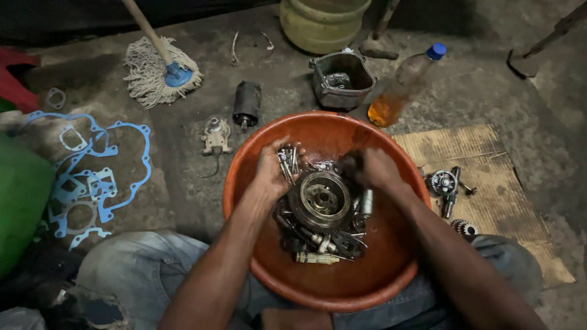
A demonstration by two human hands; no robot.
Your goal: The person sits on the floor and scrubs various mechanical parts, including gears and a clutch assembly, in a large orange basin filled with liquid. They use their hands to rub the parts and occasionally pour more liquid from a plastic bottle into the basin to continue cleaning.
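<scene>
While seated on the dirty concrete floor (202, 201) with denim-clad knees around a round orange plastic basin (367, 281), working both bare hands inside it. Left hand (269, 171) curled around a bundle of long grimy steel bolts (287, 160), gripping them at the far left of the pile. Right hand (373, 170) closed on a dark, blurred object (350, 164); cannot tell what kind. Between and just below the hands, a round grey metal flywheel-like disc (320, 200) lying flat on a heap of oily small engine parts (321, 244) in the basin's middle. Outside the basin: pale blue paper gaskets (98, 177) spread at the left, a string mop with blue head (162, 76) beyond, a clear plastic bottle of amber liquid with blue cap (400, 88) lying tilted, a dark metal engine cover (342, 79) beside it, and small steel gears (445, 183) on a sheet of brown cardboard (489, 201) at the right
</scene>
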